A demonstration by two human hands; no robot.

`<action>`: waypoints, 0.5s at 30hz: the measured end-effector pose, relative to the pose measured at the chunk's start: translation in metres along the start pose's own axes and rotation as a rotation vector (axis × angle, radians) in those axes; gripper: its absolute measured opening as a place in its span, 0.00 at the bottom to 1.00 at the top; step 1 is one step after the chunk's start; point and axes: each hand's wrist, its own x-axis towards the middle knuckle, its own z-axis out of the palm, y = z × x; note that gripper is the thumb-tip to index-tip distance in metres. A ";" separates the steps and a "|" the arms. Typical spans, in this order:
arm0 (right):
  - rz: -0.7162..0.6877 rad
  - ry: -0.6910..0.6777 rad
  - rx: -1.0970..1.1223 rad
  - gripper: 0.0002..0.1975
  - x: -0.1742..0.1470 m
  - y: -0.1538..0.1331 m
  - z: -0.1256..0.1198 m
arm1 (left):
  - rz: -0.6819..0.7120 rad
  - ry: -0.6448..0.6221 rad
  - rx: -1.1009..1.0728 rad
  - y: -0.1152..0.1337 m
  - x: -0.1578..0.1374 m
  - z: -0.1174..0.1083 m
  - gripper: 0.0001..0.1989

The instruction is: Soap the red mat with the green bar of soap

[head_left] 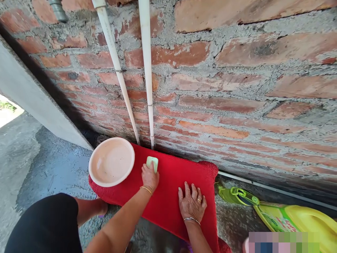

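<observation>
My left hand (150, 178), with a gold bracelet at the wrist, is closed on a pale green rounded block (152, 162). The block looks like a bar of soap or the back of a brush; I cannot tell which. It is against a red cloth (168, 191) with fluffy edges, spread over a low flat support. To the right, my right hand (193, 203) lies flat on the same cloth with its fingers spread, wearing a ring and a silver bangle. On the cloth's left end stands a pale pink basin (112, 162), a little left of my left hand.
Behind the cloth rises a brick wall (195, 123) with two white pipes (146, 70) running down it. A grey slab (39, 84) leans at left. On the wet floor at right are a yellow jug (305, 218) and a green plastic piece (237, 196).
</observation>
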 end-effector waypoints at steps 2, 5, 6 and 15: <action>-0.002 0.010 0.004 0.22 0.000 0.000 0.001 | 0.174 -0.135 0.007 0.016 -0.016 0.019 0.34; 0.003 0.013 0.019 0.22 -0.001 0.000 0.001 | 0.336 -0.255 -0.039 0.027 -0.023 0.026 0.33; 0.004 0.012 0.022 0.23 -0.001 0.000 0.001 | 0.324 -0.234 -0.057 0.026 -0.018 0.020 0.32; 0.020 -0.025 0.028 0.21 -0.001 0.001 -0.001 | -0.128 0.119 -0.026 0.001 0.044 -0.024 0.27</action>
